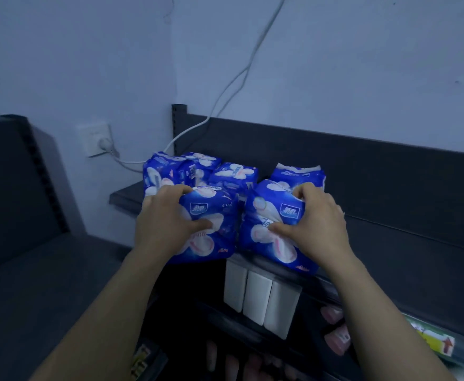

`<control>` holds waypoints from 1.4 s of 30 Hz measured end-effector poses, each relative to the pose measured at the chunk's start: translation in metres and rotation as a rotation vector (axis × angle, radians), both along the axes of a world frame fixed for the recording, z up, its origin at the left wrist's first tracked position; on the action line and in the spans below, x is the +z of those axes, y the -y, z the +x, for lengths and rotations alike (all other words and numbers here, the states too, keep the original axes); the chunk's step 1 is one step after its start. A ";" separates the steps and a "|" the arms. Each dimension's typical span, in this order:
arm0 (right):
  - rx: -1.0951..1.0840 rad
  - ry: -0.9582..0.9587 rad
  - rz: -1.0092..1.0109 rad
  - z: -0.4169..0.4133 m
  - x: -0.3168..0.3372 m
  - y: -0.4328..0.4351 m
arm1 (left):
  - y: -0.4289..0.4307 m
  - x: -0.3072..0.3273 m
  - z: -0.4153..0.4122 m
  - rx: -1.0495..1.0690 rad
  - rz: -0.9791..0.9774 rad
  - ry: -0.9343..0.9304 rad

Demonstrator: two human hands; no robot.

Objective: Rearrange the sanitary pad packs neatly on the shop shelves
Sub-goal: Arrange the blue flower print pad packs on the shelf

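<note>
Several blue sanitary pad packs sit on the dark top shelf [390, 243]. My left hand [167, 218] grips the front left pack [220, 226], fingers over its top edge and thumb on its face. My right hand [316, 218] grips the front right pack [264, 224] the same way. Both front packs stand at the shelf's front edge, side by side. Behind them stand more packs: a left cluster [170, 169], a middle pack [236, 171] and a right one [299, 171].
A white cable [239, 78] runs down the wall to a socket [96, 138] left of the packs. White packets [258, 298] stand on the shelf below, with pink packs [335, 336] and a yellow-green pack [431, 339] lower right. A second dark shelf unit [19, 188] stands at left.
</note>
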State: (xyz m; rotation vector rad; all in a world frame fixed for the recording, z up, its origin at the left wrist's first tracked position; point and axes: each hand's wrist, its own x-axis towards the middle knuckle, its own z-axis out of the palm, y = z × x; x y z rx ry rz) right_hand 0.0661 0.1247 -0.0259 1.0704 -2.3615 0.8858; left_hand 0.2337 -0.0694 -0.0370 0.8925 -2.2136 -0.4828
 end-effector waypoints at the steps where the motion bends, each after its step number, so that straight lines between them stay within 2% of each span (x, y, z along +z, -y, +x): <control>1: 0.032 -0.007 0.005 0.004 0.001 -0.003 | -0.007 0.000 0.008 0.036 0.001 0.002; 9: 0.375 0.010 0.026 0.058 -0.014 0.002 | -0.072 -0.009 0.109 0.318 -0.020 -0.037; 18: 0.741 0.013 0.045 0.202 -0.019 0.036 | -0.129 -0.017 0.278 0.702 -0.011 -0.043; 25: 1.022 -0.039 0.047 0.360 -0.010 0.046 | -0.188 -0.015 0.430 0.991 -0.025 -0.066; 33: 1.336 -0.037 0.043 0.592 -0.006 0.023 | -0.283 -0.009 0.638 1.323 -0.047 -0.002; 42: 1.515 -0.028 0.018 0.785 -0.020 -0.021 | -0.366 -0.016 0.805 1.530 -0.022 0.067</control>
